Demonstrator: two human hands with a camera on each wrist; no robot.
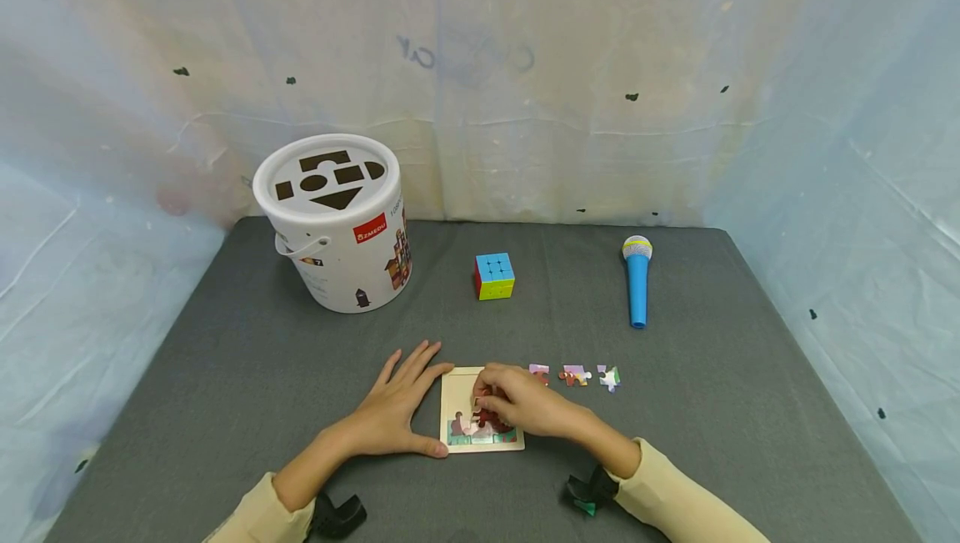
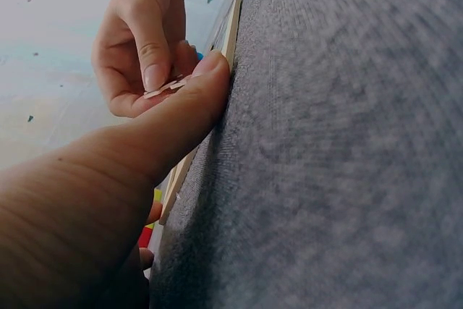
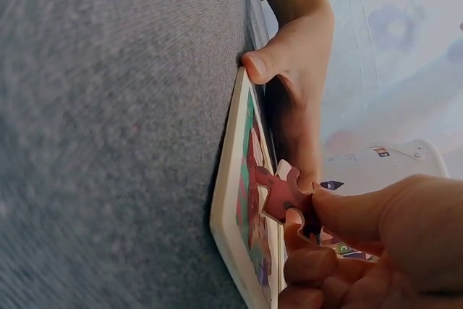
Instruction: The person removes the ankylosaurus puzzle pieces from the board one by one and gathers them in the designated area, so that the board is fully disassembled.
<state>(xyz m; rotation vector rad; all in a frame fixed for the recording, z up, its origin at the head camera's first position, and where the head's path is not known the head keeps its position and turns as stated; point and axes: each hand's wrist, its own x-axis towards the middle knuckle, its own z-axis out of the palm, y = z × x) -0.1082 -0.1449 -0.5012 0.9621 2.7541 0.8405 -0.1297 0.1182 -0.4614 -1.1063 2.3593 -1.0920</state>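
A shallow wooden puzzle tray (image 1: pixel 463 384) lies flat on the table, its lower part filled with coloured jigsaw pieces. My left hand (image 1: pixel 390 411) rests on the table at its left side, fingers spread, with the thumb against the tray's near left corner. Over the tray, my right hand (image 1: pixel 525 399) pinches a dark red jigsaw piece (image 3: pixel 278 192) between thumb and fingers. That piece is held tilted just above the fitted ones; whether it touches them I cannot tell. To the right lie loose jigsaw pieces (image 1: pixel 575 375) in a row, one partly behind my right hand.
Behind the tray stands a puzzle cube (image 1: pixel 494 277). A white bucket (image 1: pixel 337 226) with shaped holes in its lid is at the back left. A blue toy microphone (image 1: pixel 637 283) lies at the back right. Plastic sheeting surrounds the grey table (image 1: pixel 712 409).
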